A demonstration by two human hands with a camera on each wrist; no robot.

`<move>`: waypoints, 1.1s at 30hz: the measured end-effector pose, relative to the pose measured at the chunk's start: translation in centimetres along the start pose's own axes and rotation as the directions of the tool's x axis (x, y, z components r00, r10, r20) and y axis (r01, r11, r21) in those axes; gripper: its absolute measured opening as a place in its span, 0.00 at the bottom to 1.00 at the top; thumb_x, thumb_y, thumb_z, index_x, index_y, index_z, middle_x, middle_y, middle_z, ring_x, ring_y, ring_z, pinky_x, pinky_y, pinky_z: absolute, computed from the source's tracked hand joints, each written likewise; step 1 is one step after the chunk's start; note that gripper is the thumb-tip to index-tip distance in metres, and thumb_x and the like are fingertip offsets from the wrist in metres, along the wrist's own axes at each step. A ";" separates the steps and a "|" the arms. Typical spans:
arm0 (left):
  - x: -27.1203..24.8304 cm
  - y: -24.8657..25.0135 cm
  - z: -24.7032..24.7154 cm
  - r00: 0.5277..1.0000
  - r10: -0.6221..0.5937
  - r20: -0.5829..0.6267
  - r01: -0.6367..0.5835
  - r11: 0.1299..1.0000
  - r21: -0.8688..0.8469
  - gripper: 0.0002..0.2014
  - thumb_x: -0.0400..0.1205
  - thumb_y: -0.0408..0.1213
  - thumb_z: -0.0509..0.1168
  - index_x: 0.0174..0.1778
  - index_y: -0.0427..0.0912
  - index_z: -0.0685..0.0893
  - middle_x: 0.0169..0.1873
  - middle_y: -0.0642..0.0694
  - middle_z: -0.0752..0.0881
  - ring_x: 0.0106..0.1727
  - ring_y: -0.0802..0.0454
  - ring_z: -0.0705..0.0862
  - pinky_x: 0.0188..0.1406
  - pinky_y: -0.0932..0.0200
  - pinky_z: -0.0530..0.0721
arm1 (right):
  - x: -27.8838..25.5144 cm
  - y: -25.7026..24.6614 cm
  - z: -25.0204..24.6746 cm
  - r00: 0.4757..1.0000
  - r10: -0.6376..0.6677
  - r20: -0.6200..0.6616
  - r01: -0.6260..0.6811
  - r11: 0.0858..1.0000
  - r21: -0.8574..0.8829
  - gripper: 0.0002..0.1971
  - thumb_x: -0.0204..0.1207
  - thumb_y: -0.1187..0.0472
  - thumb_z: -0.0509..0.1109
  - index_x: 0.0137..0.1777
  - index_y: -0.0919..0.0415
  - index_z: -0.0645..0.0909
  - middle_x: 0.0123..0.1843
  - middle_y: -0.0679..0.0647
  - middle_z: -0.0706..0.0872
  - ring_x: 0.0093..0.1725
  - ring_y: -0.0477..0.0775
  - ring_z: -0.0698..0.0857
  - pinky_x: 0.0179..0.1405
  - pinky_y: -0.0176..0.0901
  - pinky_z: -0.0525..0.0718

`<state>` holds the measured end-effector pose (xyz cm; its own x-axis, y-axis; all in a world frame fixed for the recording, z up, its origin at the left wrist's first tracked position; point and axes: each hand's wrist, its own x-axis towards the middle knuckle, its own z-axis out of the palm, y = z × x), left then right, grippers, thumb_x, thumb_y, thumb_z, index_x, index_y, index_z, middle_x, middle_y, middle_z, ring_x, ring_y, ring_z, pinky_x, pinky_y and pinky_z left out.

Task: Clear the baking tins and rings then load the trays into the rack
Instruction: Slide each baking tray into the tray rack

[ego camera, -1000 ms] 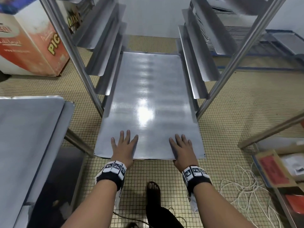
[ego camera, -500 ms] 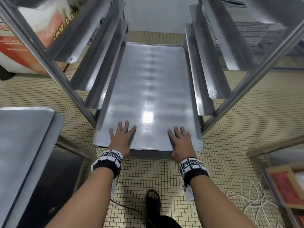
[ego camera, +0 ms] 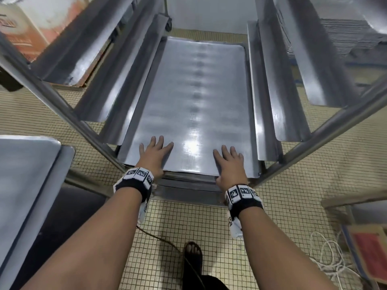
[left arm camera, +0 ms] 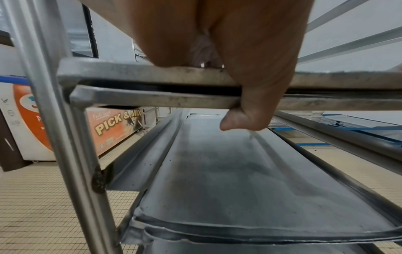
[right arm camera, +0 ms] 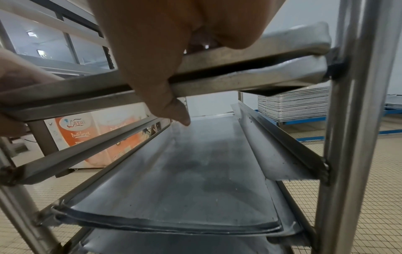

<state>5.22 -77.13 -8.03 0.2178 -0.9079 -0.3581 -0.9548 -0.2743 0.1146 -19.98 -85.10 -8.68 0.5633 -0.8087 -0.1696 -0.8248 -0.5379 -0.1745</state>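
both hands lie flat on the tray [ego camera: 194,105], fingers straight and spread over its near end. the left hand [ego camera: 154,156] is at lower centre-left of the head frame, the right hand [ego camera: 230,166] at lower centre-right, with bare tray between them. neither grip closes round the metal on top: palms press on the sheet, while in the left wrist view the thumb [left arm camera: 241,118] hooks down over the tray's front edge, and the right wrist view shows the right thumb [right arm camera: 174,110] likewise curled under the rim.

the tray reaches from the hands away toward the upper centre of the frame, lying between the side runners of the rack [ego camera: 278,114], its near edge about level with the front posts. just below it, another tray [left arm camera: 239,180] sits on the next runners, with more tray edges beneath.

at the left edge of the head frame stands a steel counter [ego camera: 27,174]. a printed orange cabinet [left arm camera: 113,125] sits behind the rack on the tiled floor [ego camera: 303,174], and a stack of trays [right arm camera: 291,104] rests at upper right in the right wrist view.
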 end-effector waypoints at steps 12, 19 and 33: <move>2.2 1.0 -0.7 0.996 -0.073 -0.058 0.078 0.991 0.106 0.45 0.80 0.23 0.66 0.87 0.51 0.50 0.87 0.38 0.50 0.87 0.35 0.50 0.82 0.31 0.56 | 2.8 0.2 -0.1 1.000 0.014 -0.019 -0.016 0.995 -0.096 0.47 0.71 0.61 0.79 0.84 0.52 0.55 0.87 0.59 0.53 0.86 0.67 0.49 0.84 0.66 0.52; -2.9 1.7 1.2 0.996 -0.074 -0.049 0.080 0.988 0.134 0.43 0.83 0.44 0.69 0.87 0.45 0.50 0.87 0.38 0.49 0.87 0.36 0.50 0.84 0.33 0.53 | 0.1 -2.4 0.6 0.990 0.140 0.015 -0.136 0.977 -0.162 0.41 0.79 0.62 0.69 0.87 0.56 0.48 0.87 0.64 0.49 0.86 0.66 0.50 0.85 0.60 0.53; -24.8 -7.4 -0.1 0.947 -0.320 0.016 0.314 0.918 -0.242 0.21 0.82 0.46 0.69 0.70 0.44 0.81 0.65 0.42 0.85 0.64 0.40 0.85 0.64 0.47 0.84 | -10.5 -19.6 -3.5 0.985 -0.065 0.161 0.093 0.980 -0.175 0.13 0.80 0.61 0.64 0.63 0.58 0.81 0.58 0.58 0.86 0.57 0.63 0.86 0.53 0.53 0.87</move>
<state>6.94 -52.60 0.09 0.5084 -0.7673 -0.3909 -0.7594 -0.6135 0.2166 -9.92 -66.94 -0.10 0.6162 -0.7230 -0.3122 -0.7646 -0.6443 -0.0170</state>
